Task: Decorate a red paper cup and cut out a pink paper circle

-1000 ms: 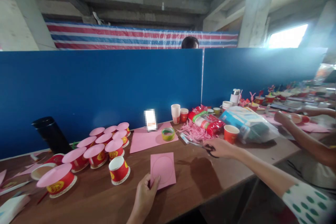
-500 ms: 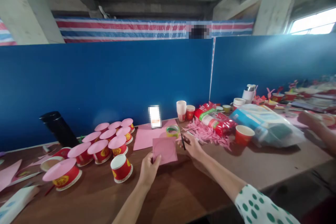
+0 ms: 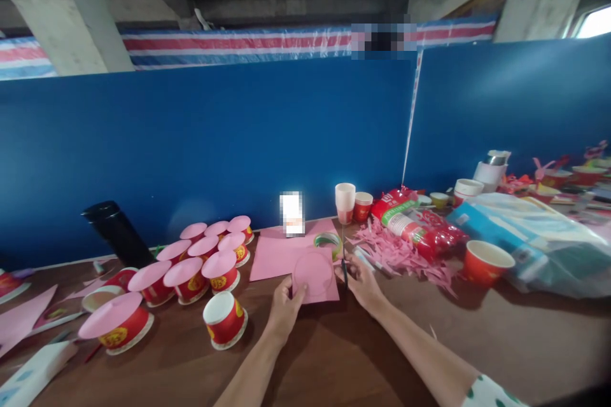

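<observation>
Fingers (image 3: 352,264) on forward-pointing scissors (image 3: 344,259)

Pink paper square (image 3: 316,275), 1 circle outlined on it, black scissors (image 3: 344,269) just beside it, blades forward

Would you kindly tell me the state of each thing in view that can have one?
Left hand: pinching the pink square
Right hand: holding the scissors
Pink square: circle outlined, looks uncut
Scissors: held, blade opening unclear
Disc-topped cups: upside down, under pink discs
Bare red-and-gold cup: upside down, without a disc
Orange cup: upright
Large pink sheet: lying flat
Tape roll: flat, partly hidden
</observation>
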`<state>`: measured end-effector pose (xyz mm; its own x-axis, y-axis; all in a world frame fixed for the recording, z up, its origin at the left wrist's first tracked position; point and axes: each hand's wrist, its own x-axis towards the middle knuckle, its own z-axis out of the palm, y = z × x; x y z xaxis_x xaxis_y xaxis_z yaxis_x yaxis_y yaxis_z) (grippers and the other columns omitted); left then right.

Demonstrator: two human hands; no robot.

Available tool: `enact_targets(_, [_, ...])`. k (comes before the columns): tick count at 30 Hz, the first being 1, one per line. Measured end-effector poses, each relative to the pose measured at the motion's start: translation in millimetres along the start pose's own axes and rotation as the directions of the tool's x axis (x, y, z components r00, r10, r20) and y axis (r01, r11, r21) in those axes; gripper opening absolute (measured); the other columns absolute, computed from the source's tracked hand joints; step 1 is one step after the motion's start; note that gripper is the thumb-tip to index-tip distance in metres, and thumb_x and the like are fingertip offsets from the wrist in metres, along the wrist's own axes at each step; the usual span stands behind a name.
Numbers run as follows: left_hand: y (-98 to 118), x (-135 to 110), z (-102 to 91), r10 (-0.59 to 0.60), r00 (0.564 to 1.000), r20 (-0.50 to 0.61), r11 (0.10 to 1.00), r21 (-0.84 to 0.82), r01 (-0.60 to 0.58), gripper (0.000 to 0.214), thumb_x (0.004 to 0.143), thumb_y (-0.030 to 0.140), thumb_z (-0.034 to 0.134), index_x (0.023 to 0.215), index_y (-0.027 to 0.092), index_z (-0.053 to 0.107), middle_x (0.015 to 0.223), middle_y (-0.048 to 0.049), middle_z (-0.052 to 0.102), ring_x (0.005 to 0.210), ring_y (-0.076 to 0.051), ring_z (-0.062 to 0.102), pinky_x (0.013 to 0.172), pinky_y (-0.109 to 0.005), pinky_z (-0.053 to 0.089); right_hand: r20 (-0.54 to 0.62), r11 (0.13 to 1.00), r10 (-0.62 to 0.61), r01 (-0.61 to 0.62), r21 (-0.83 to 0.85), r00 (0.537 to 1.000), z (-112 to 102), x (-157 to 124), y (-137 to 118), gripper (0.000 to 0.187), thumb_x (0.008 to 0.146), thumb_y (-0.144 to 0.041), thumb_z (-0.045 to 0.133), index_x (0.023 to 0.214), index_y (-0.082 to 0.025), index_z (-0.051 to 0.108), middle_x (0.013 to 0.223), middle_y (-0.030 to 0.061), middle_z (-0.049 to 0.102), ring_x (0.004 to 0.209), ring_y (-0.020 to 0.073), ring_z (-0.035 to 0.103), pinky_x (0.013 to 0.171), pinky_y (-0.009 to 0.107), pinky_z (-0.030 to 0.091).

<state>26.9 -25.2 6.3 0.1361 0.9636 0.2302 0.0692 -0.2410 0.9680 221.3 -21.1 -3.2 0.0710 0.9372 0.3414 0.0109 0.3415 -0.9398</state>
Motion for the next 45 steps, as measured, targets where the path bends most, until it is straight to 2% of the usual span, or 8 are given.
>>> enact_targets(5, [-3.5,-0.2,-1.3,-0.045,0.998,0.050,0.995,-0.090,0.050,0.034,0.074,0.036,0.056,0.096,0.011,0.060,0.083,-0.0067,0.064,0.080,-0.019,0.057,0.075,-0.030,0.044,0.039,1.000,0.019,-0.020,0.024,0.999,4.8,-2.6,0.7,0.034,0.070,-0.036,0.065,0.098,-0.018,0.056,0.090,0.0052,0.062,0.082,0.0198,0.060,0.074,0.032,0.049])
enact_targets(14, [2.0,0.5,1.0,-0.097,0.994,0.044,0.990,-0.094,0.100,0.037,0.071,0.037,0.059,0.096,0.011,0.061,0.088,-0.0079,0.066,0.081,-0.019,0.059,0.075,-0.030,0.045,0.040,0.999,0.041,-0.041,0.010,0.998,6.8,-3.2,-0.9,0.041,0.067,-0.032,0.068,0.102,-0.019,0.050,0.081,0.0021,0.063,0.072,0.0173,0.060,0.070,0.030,0.049])
enact_targets(18, [0.4,2.3,1.1,-0.124,0.991,0.042,0.980,-0.151,0.129,0.041,0.067,0.035,0.064,0.099,0.010,0.060,0.090,-0.0089,0.066,0.083,-0.020,0.059,0.077,-0.031,0.046,0.028,0.999,0.048,-0.047,-0.008,0.998,6.9,-2.2,0.3,0.043,0.066,-0.032,0.069,0.103,-0.020,0.050,0.083,0.0032,0.062,0.076,0.0190,0.060,0.071,0.031,0.049])
enact_targets(25, [0.4,3.5,0.3,-0.106,0.993,0.051,0.985,-0.135,0.112,0.037,0.070,0.033,0.061,0.099,0.011,0.062,0.089,-0.0082,0.067,0.082,-0.020,0.059,0.077,-0.031,0.046,-0.019,0.998,0.050,-0.051,-0.029,0.999,6.4,-1.7,4.8,0.042,0.065,-0.030,0.071,0.101,-0.021,0.051,0.080,0.0018,0.062,0.071,0.0182,0.060,0.069,0.031,0.050])
enact_targets(31, [0.5,4.5,-1.6,-0.070,0.995,0.064,0.992,-0.100,0.077,0.034,0.073,0.032,0.059,0.099,0.010,0.063,0.089,-0.0085,0.066,0.083,-0.021,0.057,0.079,-0.032,0.044,0.026,0.999,0.046,-0.047,0.017,0.999,9.2,-1.9,0.9,0.038,0.069,-0.030,0.068,0.102,-0.022,0.051,0.088,0.0038,0.063,0.079,0.0205,0.060,0.075,0.032,0.048])
enact_targets(37, [-3.6,7.1,-1.4,-0.100,0.995,0.029,0.990,-0.099,0.103,0.032,0.073,0.033,0.060,0.095,0.010,0.064,0.086,-0.0082,0.066,0.082,-0.020,0.057,0.074,-0.029,0.044,0.060,0.998,0.066,-0.067,0.016,0.996,10.8,1.3,-2.0,0.043,0.069,-0.032,0.068,0.106,-0.022,0.049,0.091,0.0057,0.063,0.082,0.0225,0.060,0.075,0.034,0.049])
enact_targets(41, [0.5,8.0,-0.2,-0.136,0.991,-0.013,0.980,-0.145,0.132,0.034,0.073,0.034,0.059,0.099,0.012,0.062,0.086,-0.0069,0.064,0.085,-0.020,0.056,0.075,-0.027,0.043,0.091,0.998,0.064,-0.061,-0.028,0.994,9.5,4.4,-5.7,0.041,0.070,-0.034,0.066,0.105,-0.018,0.051,0.092,0.0073,0.062,0.080,0.0211,0.059,0.074,0.032,0.048])
enact_targets(45, [-2.9,9.3,1.2,-0.128,0.992,-0.016,0.988,-0.087,0.126,0.023,0.072,0.031,0.060,0.082,0.011,0.064,0.070,-0.0030,0.060,0.071,-0.016,0.051,0.067,-0.024,0.041,0.080,0.994,0.054,-0.046,-0.103,0.995,7.0,4.8,-4.6,0.041,0.071,-0.035,0.065,0.104,-0.015,0.051,0.087,0.0062,0.061,0.075,0.0185,0.058,0.071,0.030,0.048])
